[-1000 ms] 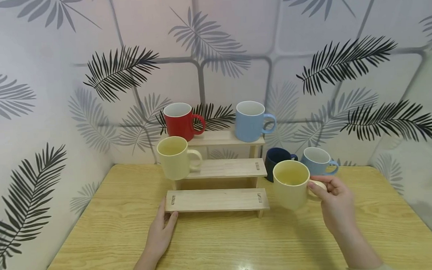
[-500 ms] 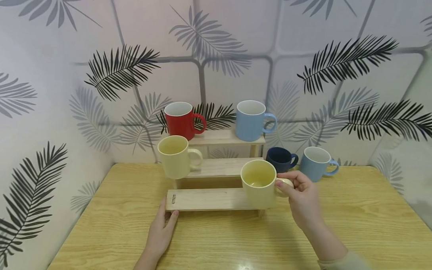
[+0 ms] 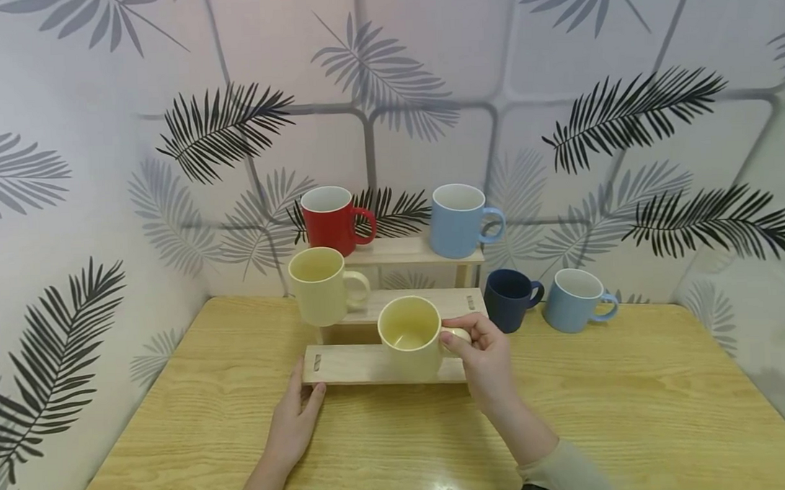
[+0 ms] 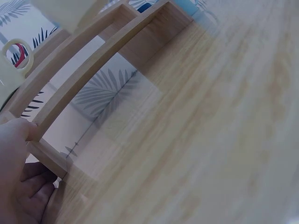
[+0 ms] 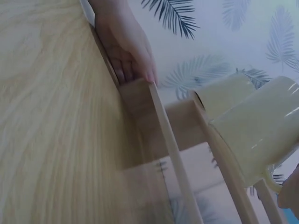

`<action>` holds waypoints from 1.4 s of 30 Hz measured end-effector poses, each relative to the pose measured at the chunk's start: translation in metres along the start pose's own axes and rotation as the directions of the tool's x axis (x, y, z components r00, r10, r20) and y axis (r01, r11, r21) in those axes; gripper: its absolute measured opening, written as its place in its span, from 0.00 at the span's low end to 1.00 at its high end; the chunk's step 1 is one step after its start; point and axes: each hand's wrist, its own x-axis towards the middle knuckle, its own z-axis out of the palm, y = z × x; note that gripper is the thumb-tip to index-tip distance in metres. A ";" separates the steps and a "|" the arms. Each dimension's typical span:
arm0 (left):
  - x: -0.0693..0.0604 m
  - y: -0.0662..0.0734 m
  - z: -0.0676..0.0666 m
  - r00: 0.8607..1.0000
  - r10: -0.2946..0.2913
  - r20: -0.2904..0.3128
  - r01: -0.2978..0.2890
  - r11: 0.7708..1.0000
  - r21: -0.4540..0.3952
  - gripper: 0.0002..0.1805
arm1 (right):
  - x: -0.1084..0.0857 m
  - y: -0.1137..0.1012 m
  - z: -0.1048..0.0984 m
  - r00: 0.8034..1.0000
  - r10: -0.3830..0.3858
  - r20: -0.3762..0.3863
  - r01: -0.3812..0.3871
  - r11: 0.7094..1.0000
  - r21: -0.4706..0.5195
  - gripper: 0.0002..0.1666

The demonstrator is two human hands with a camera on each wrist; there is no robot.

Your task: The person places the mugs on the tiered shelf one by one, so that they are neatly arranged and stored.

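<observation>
My right hand (image 3: 483, 353) pinches the handle of a pale yellow mug (image 3: 414, 345) between thumb and fingers. In the head view this upright mug overlaps the lowest step of a three-tier wooden rack (image 3: 351, 364); the right wrist view shows its base above the lowest board. My left hand (image 3: 295, 418) grips the rack's lower left end, thumb on the front edge and fingers curled at the side (image 4: 35, 186). Another yellow mug (image 3: 319, 291) stands at the left of the middle step. On the top step are a red mug (image 3: 329, 225) and a light blue mug (image 3: 457, 225).
Right of the rack, a dark navy mug (image 3: 508, 306) and a smaller blue mug (image 3: 571, 305) stand on the wooden table (image 3: 632, 402). Behind everything rises a wall (image 3: 422, 150) with a leaf pattern.
My right hand has carried the yellow mug leftward, from beside the rack to over its middle, uncovering the navy and blue mugs. The left hand has kept its place on the rack.
</observation>
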 end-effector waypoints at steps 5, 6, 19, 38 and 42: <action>0.000 -0.001 0.000 1.000 0.002 -0.006 -0.002 1.000 -0.003 0.39 | 0.000 0.016 0.024 0.998 0.026 0.049 -0.029 0.997 0.070 0.13; 0.000 -0.001 0.000 1.000 0.003 -0.009 -0.003 1.000 -0.005 0.39 | 0.000 0.019 0.029 0.998 0.033 0.059 -0.038 0.996 0.081 0.12; 0.001 -0.002 -0.001 0.999 0.025 -0.020 -0.026 0.998 -0.051 0.35 | 0.001 0.056 0.083 0.987 0.112 0.119 -0.132 0.975 0.177 0.07; 0.005 -0.018 -0.030 1.000 -0.011 0.003 0.011 0.986 -0.167 0.28 | 0.000 0.079 0.096 0.980 0.170 0.106 -0.190 0.956 0.224 0.13; 0.005 -0.017 -0.035 1.000 -0.016 0.000 0.016 0.987 -0.159 0.25 | 0.000 0.082 0.094 0.980 0.165 0.110 -0.187 0.954 0.235 0.11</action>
